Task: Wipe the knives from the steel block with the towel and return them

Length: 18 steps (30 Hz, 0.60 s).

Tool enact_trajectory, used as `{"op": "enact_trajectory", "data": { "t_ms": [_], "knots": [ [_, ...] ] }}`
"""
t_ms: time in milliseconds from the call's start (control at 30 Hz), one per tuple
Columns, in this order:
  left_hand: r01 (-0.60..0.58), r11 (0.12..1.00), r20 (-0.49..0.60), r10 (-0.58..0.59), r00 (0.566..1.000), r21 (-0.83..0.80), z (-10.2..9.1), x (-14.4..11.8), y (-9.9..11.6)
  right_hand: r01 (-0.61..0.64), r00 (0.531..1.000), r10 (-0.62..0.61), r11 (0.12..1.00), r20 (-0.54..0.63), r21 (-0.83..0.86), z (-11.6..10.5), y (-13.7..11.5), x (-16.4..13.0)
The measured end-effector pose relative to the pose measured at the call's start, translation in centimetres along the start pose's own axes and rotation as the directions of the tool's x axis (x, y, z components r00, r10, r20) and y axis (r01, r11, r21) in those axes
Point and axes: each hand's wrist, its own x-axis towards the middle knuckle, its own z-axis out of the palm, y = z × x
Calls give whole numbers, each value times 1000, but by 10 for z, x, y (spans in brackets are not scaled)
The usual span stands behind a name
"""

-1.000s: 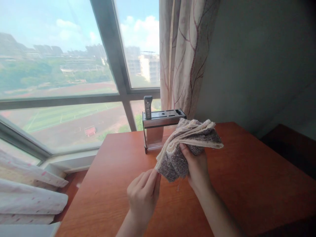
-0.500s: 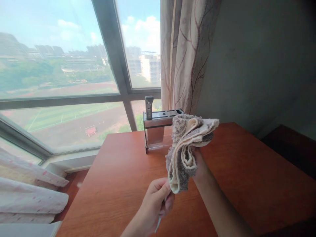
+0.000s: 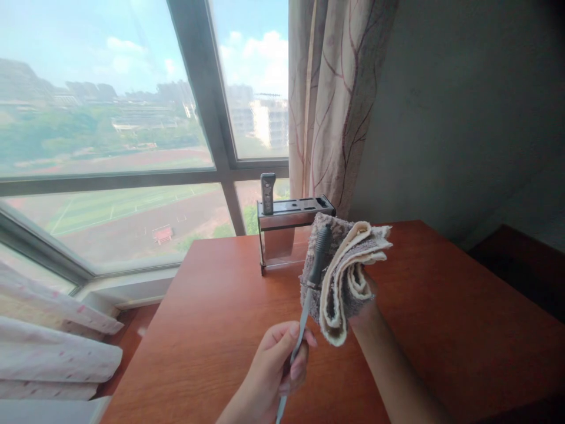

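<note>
two hands: the left hand (image 3: 276,371) and the right hand (image 3: 364,297). one folded cloth (image 3: 342,274). one slim tool with a dark handle (image 3: 309,288). one metal rack (image 3: 286,227) with one dark handle (image 3: 267,193) standing in it. one wooden table (image 3: 441,330). one patterned curtain (image 3: 339,100). one window (image 3: 110,129).

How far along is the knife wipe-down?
Done: one grey-handled knife stands in the steel knife rack. In hand: left hand pinches the blade of a black-handled knife, handle against the folded grey-and-cream towel in the right hand. Left: racking it.
</note>
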Motion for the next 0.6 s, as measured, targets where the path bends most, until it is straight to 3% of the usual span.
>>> {"op": "enact_trajectory", "data": {
  "t_ms": [100,233,433,600],
  "knots": [
    [22,986,-91,-7,996,167,5,1,-2,36,998,-34,998,-50,44,7,-5,2],
    [-51,948,-186,114,976,313,8,5,-7,164,983,-158,985,-94,60,21,-7,4],
    [-117,877,-199,233,952,467,2,10,-8,300,935,-301,953,-188,-35,27,-8,1],
    [-124,885,-187,229,955,449,1,8,-9,299,935,-300,954,-191,-36,21,-10,1]
  ]
}}
